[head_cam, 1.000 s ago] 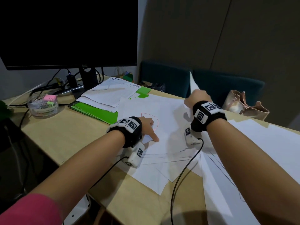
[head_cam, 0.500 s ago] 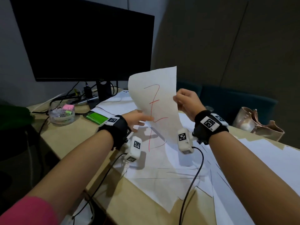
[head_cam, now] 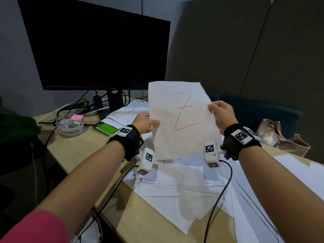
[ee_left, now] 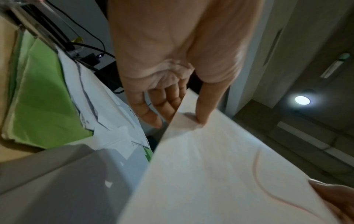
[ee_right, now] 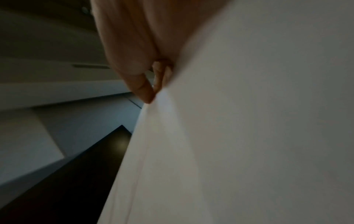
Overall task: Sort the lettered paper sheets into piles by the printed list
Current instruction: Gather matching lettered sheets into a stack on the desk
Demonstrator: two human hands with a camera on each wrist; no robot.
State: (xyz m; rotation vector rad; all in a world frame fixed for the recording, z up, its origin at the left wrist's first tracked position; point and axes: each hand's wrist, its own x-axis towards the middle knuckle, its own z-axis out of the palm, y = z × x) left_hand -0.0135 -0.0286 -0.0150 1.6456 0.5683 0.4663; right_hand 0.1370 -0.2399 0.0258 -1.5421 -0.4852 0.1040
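A white sheet with a red Z [head_cam: 182, 118] is held upright above the desk, facing me. My left hand [head_cam: 146, 122] pinches its left edge, thumb in front and fingers behind, as the left wrist view shows: left hand [ee_left: 184, 116], sheet [ee_left: 220, 174]. My right hand [head_cam: 220, 114] pinches the right edge; in the right wrist view the thumb [ee_right: 143, 91] presses on the sheet [ee_right: 249, 136]. Below lies a spread of white sheets [head_cam: 177, 186], one showing a bit of red mark [head_cam: 168, 160]. Another stack of papers [head_cam: 126, 113] lies by the monitor stand.
A dark monitor [head_cam: 98, 46] stands at the back left. Green folders [head_cam: 107, 128] lie under the far papers. A clear tub of clips [head_cam: 70, 126] sits at the left. More sheets [head_cam: 289, 172] cover the right of the desk. A beige bag [head_cam: 280, 137] sits beyond it.
The right hand lifted the Z sheet off the pile; the left hand left the desk and took its left edge. The sheet now faces me squarely, higher up.
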